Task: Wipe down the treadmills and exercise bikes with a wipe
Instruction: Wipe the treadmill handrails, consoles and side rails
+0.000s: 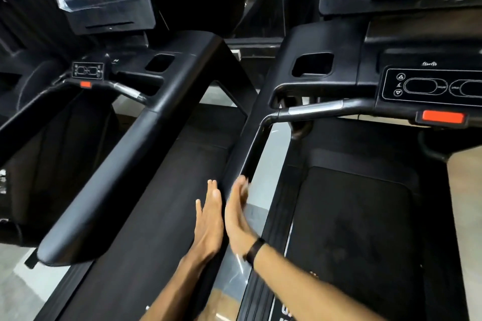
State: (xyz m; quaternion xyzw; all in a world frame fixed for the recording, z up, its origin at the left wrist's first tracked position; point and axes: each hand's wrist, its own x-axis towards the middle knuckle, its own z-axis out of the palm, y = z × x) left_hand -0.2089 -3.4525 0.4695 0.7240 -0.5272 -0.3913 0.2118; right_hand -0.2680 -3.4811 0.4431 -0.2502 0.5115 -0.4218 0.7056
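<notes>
Low in the middle of the frame, the left hand (210,219) and the right hand (238,212) reach forward side by side, palms facing each other, almost touching. Both have straight fingers held together; neither curls round anything. No wipe shows in either hand (if a thin one is pressed between the palms, I cannot tell, as the right hand is blurred). A dark band (254,250) sits on the right wrist.

The right fingertips lie at or just beside the lower end of the side handrail (254,148) of the right treadmill (352,216), which fills the right half of the frame. The left treadmill (146,122) runs from upper left to lower left, its broad armrest slanting across.

These machines look heavy and fixed, with hard, smooth plastic and metal surfaces; they probably need firm strokes along the rails rather than any lifting. The consoles (430,87) likely want lighter pressure, as buttons and a red stop key (443,117) sit there.
</notes>
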